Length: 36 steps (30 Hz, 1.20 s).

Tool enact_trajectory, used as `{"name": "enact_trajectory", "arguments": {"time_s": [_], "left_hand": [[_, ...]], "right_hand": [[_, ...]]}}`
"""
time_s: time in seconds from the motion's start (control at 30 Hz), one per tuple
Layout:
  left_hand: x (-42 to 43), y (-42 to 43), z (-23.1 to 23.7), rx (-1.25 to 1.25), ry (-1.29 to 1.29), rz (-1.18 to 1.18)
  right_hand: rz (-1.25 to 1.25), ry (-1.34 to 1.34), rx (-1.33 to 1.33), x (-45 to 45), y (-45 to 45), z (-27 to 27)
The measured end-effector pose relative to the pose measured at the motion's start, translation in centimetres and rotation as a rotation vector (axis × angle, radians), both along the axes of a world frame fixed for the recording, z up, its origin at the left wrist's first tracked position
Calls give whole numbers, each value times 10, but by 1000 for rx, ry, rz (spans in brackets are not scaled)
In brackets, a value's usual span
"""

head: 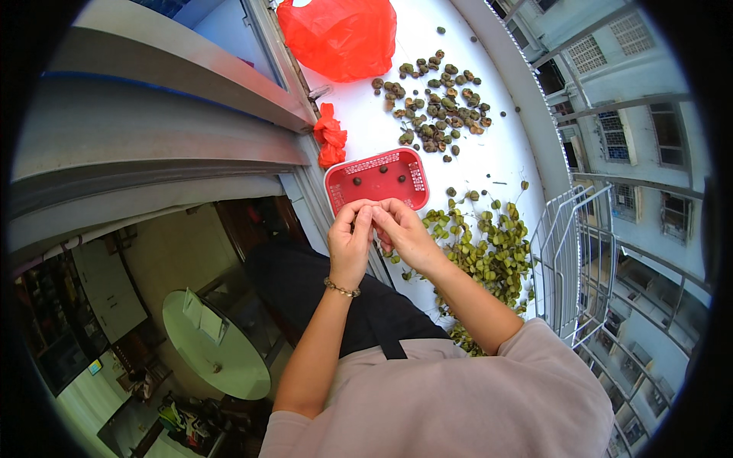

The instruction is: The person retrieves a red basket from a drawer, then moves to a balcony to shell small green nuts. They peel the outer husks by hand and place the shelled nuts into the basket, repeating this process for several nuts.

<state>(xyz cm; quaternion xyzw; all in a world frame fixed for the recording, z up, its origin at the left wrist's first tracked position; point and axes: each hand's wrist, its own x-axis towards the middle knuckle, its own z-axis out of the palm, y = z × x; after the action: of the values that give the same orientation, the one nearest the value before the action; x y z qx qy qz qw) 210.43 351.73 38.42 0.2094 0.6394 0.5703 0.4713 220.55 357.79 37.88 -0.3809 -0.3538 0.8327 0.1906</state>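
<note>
My left hand [350, 236] and my right hand [402, 229] meet at the fingertips over the near rim of a red plastic basket [424, 172]. The fingers are pinched together; whatever may be between them is too small or hidden to make out. Several small round dark seeds [383, 169] lie inside the basket. Beyond it, loose brownish-green seed capsules [441, 114] are spread on the white ledge. Close to my right forearm lies a heap of yellow-green winged pods on thin stems [487, 243].
A red plastic bag [341, 37] sits at the ledge's far end, and a knotted red bag [330, 137] lies beside the window track. A white wire rack [572, 257] stands at the right edge by the railing. The sliding window frame [172, 126] borders the left side.
</note>
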Motion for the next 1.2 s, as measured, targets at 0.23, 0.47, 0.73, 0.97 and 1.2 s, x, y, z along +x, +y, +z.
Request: {"name": "enact_trajectory", "arguments": {"time_s": [0.23,0.47,0.73,0.97,1.2], "left_hand": [[16,5,-7,-2,-114,205],[18,12,-7,-8,-235,218],[-8,11,-5,-102,-428,85],[-13,9,-3,-130,-361,0],[-20,8,-10,-143,-395,12]], "right_hand": [[-87,10,77,-7,-7,-4],[-137,131,-120,0,0,-13],[-71,-34,-65,4,11,-15],[-136,152,-345,6,10,-19],[-116,96,-321,5,10,-16]]}}
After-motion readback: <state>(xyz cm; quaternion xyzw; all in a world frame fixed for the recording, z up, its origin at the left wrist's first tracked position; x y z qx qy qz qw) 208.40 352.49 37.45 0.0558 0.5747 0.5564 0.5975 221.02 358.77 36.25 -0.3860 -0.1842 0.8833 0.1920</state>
